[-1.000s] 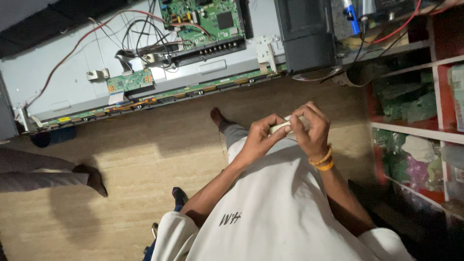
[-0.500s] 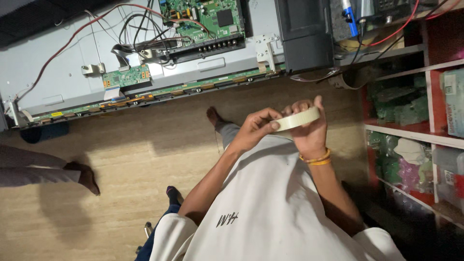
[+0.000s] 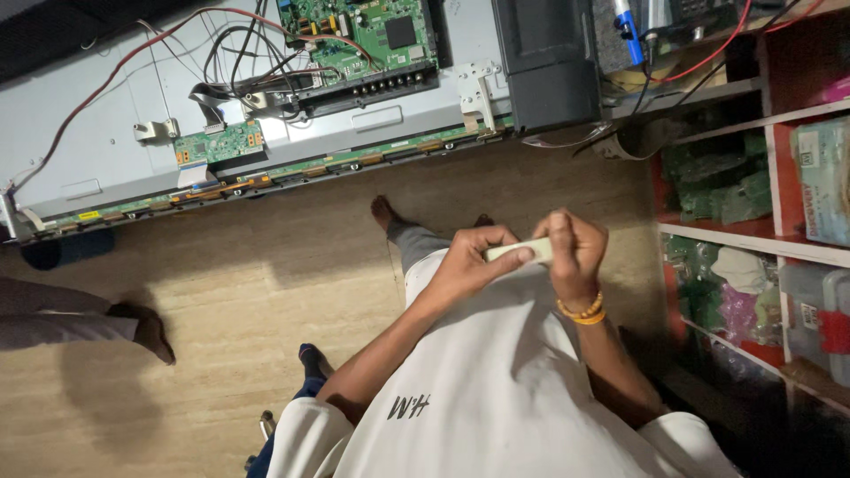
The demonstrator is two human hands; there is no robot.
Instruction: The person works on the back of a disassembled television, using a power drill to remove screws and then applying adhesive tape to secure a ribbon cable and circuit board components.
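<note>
I am turning the tape roll point(image 3: 521, 250) edge-on, both grips pinching it: left hand point(image 3: 472, 258), right hand point(image 3: 575, 252), seeking its loose end.

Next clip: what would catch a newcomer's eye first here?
At centre, the left hand and right hand pinch a pale, flat roll of tape between them, above a white printed T-shirt. Across the top lies an opened grey flat-screen panel with a green circuit board and tangled wires. At the left edge, another person's foot rests on the wooden floor.
</note>
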